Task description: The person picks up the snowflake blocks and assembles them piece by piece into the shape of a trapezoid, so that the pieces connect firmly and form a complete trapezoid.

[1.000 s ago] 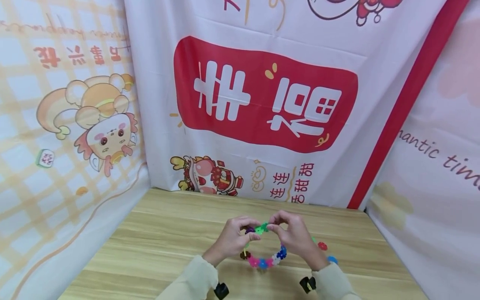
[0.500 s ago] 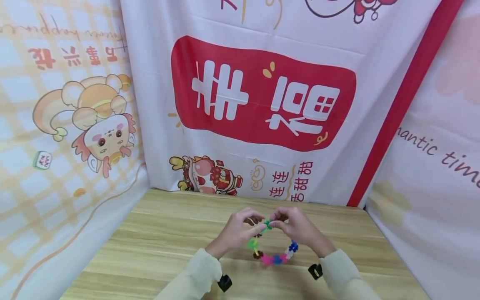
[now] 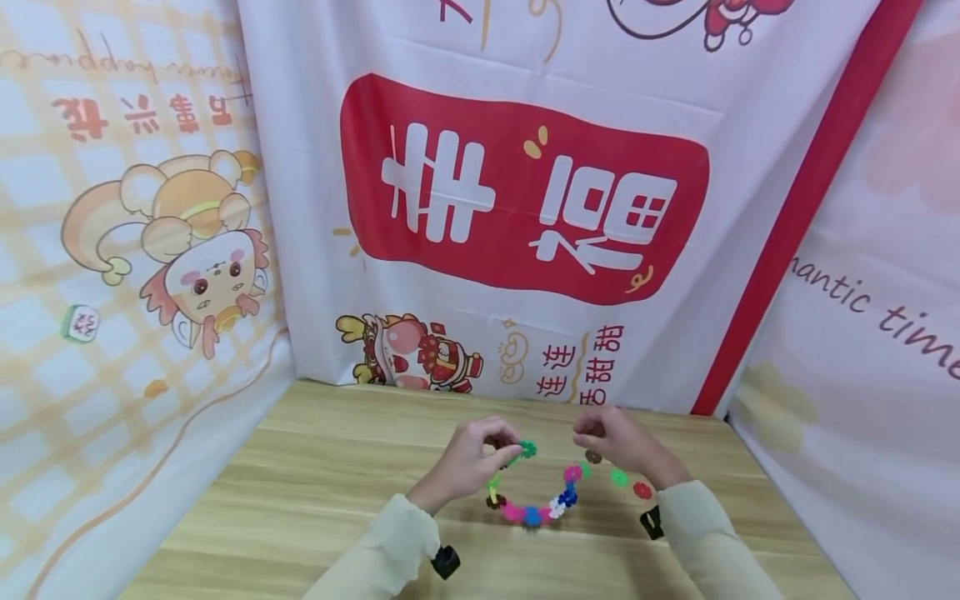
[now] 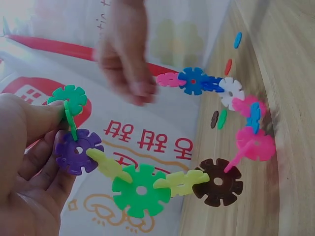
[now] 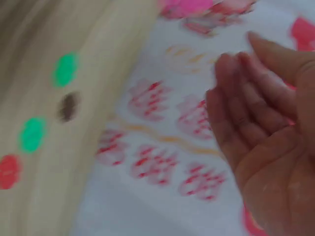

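Observation:
My left hand [image 3: 468, 462] pinches one end of a chain of interlocking snowflake discs [image 3: 532, 517], at the green disc [image 4: 74, 101]. In the left wrist view the chain curves from that green disc past a purple disc [image 4: 73, 160], yellow ones and a brown disc [image 4: 226, 189] round to pink, white and blue ones. Its other end, a pink disc [image 3: 572, 472], is free, so the curve has a gap at the far side. My right hand [image 3: 618, 437] is apart from the chain, above the loose discs. In the right wrist view its loosely curled fingers hold nothing.
Loose discs lie on the wooden table [image 3: 337, 500] at the right: a red disc [image 3: 642, 490], a green disc [image 3: 618, 477], a brown disc [image 3: 593, 457] and another green one, plus a blue disc [image 4: 238, 40]. Printed cloth walls [image 3: 315, 208] stand behind and at both sides.
My right hand has left the green end of the chain and moved right, towards the loose discs. The left hand still holds the chain, whose pink end now shows.

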Action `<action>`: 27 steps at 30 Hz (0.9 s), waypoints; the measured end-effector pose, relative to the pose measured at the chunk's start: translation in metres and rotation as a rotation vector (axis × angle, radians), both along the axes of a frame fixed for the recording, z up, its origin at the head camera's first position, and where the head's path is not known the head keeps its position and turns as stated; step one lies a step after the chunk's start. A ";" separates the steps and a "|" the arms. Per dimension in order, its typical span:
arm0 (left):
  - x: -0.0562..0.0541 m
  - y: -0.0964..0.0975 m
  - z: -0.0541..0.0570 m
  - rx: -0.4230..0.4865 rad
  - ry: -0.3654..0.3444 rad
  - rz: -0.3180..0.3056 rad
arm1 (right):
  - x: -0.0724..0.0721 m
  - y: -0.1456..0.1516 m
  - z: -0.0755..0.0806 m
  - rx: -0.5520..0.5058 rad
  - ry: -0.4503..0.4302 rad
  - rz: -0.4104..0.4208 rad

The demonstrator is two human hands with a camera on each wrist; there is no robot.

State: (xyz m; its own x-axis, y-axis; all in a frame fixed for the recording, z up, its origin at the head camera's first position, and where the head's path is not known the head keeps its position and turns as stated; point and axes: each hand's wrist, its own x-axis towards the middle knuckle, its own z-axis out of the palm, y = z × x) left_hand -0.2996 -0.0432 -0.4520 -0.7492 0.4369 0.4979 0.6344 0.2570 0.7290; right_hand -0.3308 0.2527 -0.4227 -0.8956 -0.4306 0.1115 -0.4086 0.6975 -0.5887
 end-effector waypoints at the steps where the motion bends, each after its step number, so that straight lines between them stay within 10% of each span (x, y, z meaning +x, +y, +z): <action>1: 0.000 -0.002 0.000 0.009 0.004 0.008 | -0.006 0.004 -0.011 0.029 0.005 -0.016; 10: 0.007 -0.012 -0.005 0.051 -0.085 0.010 | -0.024 0.013 -0.091 0.063 -0.018 -0.237; 27: 0.013 -0.011 -0.004 0.070 -0.126 0.025 | -0.014 0.016 -0.087 0.113 -0.130 -0.268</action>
State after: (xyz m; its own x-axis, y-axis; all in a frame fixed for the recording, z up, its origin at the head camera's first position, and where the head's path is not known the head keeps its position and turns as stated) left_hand -0.2869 -0.0543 -0.4561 -0.8177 0.3851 0.4278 0.5308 0.2171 0.8192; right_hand -0.3446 0.2690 -0.5093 -0.9824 -0.1809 -0.0466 -0.1281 0.8339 -0.5368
